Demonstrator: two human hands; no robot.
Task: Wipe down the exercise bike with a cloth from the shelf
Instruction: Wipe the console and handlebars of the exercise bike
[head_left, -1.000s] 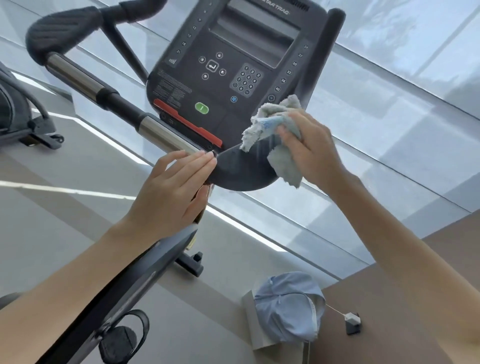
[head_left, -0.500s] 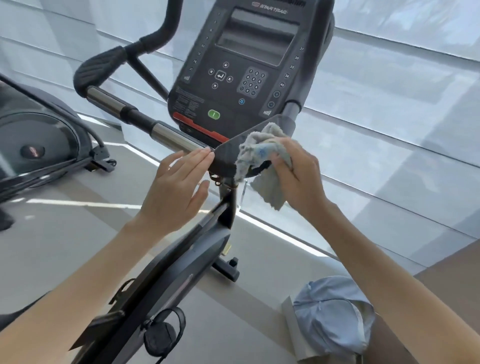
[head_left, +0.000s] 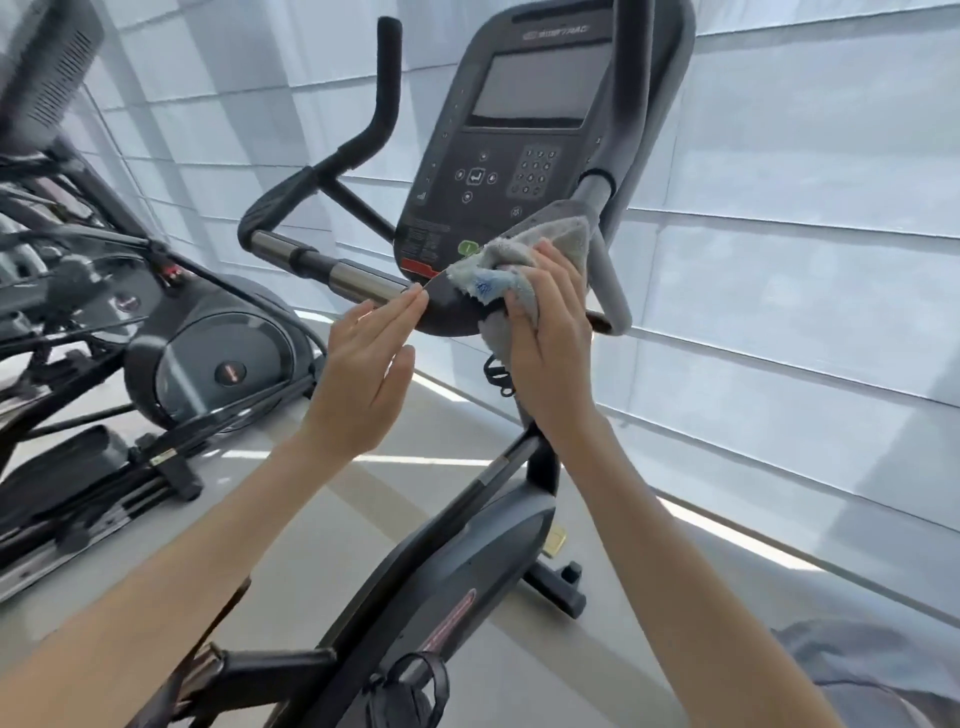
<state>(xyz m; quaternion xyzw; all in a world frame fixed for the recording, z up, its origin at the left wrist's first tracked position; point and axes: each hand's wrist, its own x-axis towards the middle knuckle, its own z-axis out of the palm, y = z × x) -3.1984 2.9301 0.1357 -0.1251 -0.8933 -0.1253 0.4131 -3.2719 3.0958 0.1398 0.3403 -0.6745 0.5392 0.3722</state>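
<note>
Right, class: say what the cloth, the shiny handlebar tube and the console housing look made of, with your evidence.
Cloth: soft woven or terry fabric, grey, fuzzy and crumpling. Handlebar tube: probably polished metal, given its bright reflections. Console housing: likely moulded plastic, matte dark grey with rounded edges.

Console lettering: the brand mark and label print on the console (head_left: 524, 156) are blurred and cannot be read.
Console corner: the lower right is covered by the cloth (head_left: 524, 254).
Cloth folds: part is hidden under the right hand (head_left: 550, 343).
Bottom edge: the pedal (head_left: 408, 696) is cut off there.
Left edge: the neighbouring machine (head_left: 156, 338) is cropped and blurred.
Bottom right corner: a grey fabric (head_left: 857, 665) is cropped; what it is cannot be told.
</note>
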